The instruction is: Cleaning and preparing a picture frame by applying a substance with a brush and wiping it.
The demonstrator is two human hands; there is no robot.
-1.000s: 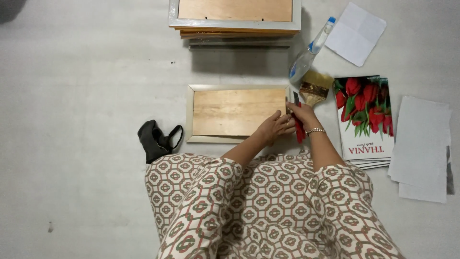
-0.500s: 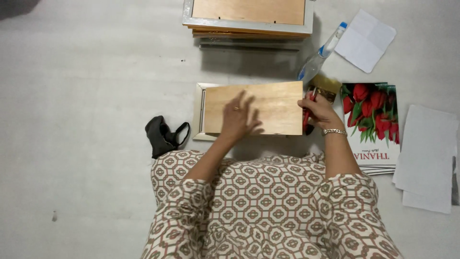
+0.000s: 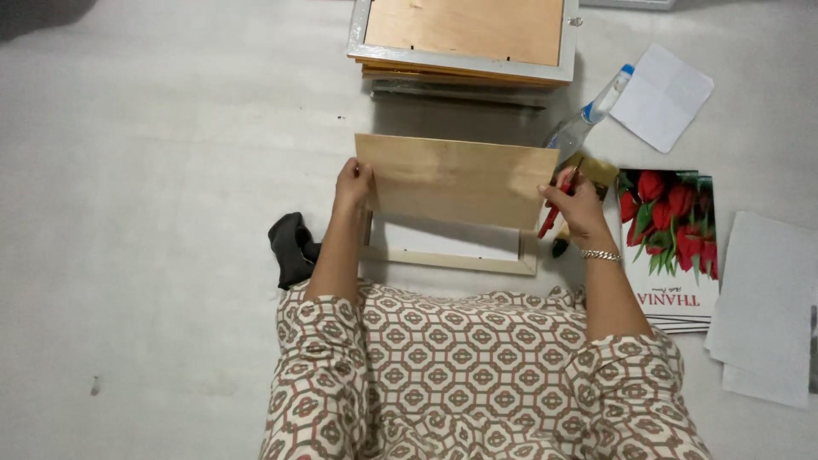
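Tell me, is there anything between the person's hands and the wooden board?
Nothing visible. The left hand grips the left edge of the wooden board directly. The right hand grips its right edge, holding a red-handled tool in the same fingers, beside the board, not between.

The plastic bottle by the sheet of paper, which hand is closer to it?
Right. The right hand, holding a red tool, is just below the plastic bottle; the left hand grips the wooden board's far edge.
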